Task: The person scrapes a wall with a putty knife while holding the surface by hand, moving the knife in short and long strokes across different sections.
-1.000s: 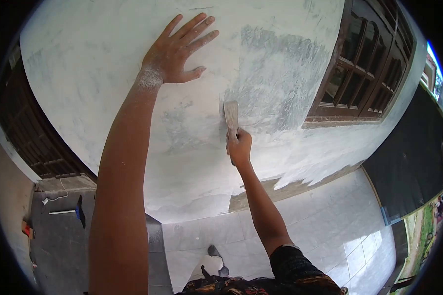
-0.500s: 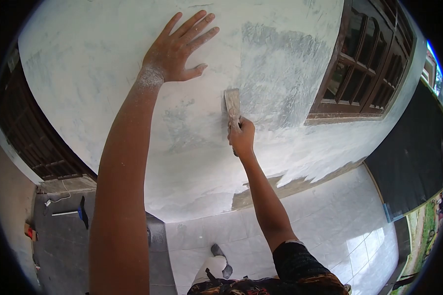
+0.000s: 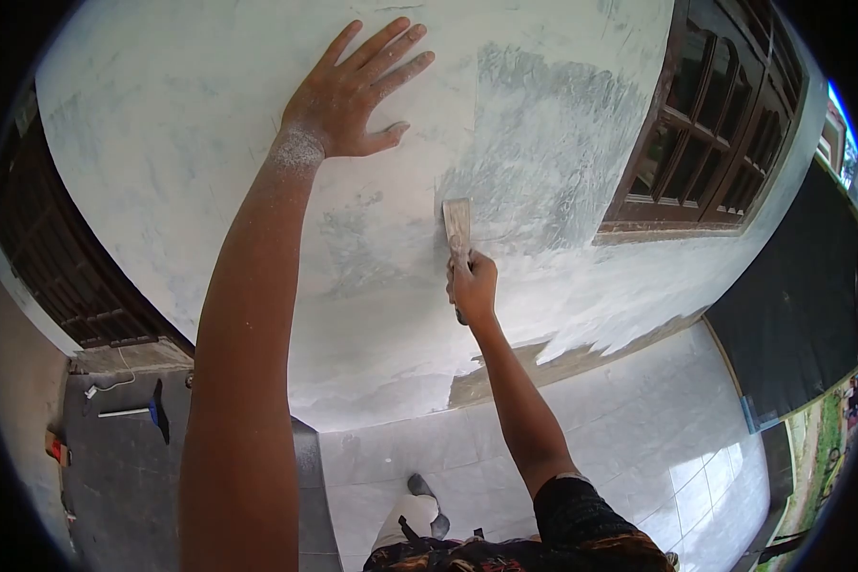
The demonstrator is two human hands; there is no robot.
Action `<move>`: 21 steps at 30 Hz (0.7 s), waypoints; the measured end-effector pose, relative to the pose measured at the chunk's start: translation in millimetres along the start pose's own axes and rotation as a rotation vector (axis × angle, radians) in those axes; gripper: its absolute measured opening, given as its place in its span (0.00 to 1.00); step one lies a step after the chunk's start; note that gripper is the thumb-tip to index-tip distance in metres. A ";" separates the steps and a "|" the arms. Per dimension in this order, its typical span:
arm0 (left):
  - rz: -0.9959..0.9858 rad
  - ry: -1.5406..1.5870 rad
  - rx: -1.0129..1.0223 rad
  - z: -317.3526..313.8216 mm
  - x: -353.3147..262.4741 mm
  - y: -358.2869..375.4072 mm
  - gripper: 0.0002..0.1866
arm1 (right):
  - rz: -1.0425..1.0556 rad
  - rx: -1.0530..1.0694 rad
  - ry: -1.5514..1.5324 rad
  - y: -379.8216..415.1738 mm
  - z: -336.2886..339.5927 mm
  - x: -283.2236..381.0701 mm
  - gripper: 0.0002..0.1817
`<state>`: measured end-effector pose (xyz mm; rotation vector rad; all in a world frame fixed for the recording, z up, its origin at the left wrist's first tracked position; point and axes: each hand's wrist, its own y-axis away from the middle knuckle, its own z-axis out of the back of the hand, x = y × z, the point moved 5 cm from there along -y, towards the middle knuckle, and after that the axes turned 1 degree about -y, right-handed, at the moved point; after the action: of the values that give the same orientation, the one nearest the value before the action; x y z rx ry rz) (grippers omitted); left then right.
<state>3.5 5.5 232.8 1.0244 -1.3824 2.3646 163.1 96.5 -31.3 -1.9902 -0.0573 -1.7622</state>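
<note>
My left hand (image 3: 357, 91) lies against the upper wall with its fingers spread, white dust on its wrist. Lower and to the right, my right hand (image 3: 474, 286) is wrapped round the handle of a scraper (image 3: 457, 224), its broad blade pointing up at the wall surface. The wall (image 3: 381, 324) is coated white, with grey, streaky patches beside and above the blade. Nothing is held in my left hand.
A brown wooden window (image 3: 705, 124) is set in the wall at right. Dark wooden slats (image 3: 57, 248) stand at far left. Pale tiles (image 3: 582, 429) cover the floor below; a blue-headed tool (image 3: 157, 412) lies on dark tiles. A black sheet (image 3: 791, 296) hangs at right.
My right hand and the scraper have moved down the wall and slightly right. My left hand appears slightly further right, still spread.
</note>
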 end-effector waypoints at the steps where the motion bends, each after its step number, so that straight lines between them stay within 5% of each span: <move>1: 0.002 0.052 -0.026 0.6 -0.2 -0.6 0.49 | -0.056 -0.008 -0.003 1.5 1.2 -3.6 0.26; 4: -0.003 0.037 -0.037 -1.0 0.1 -0.8 0.49 | 0.127 -0.014 0.032 -22.7 -0.7 14.4 0.27; 11: -0.007 0.031 -0.036 0.4 0.9 -0.7 0.48 | -0.064 0.009 -0.019 3.4 -2.4 3.1 0.29; 14: -0.016 -0.026 -0.004 -1.7 -1.7 -0.7 0.48 | 0.116 -0.018 0.007 -15.7 -3.1 10.4 0.29; 21: 0.000 -0.018 -0.015 -1.6 -0.2 0.3 0.47 | -0.061 -0.028 0.007 5.0 0.4 0.8 0.28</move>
<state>2.7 6.6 232.0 1.0443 -1.4043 2.3474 165.3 92.0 -32.1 -2.0214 -0.0923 -1.8173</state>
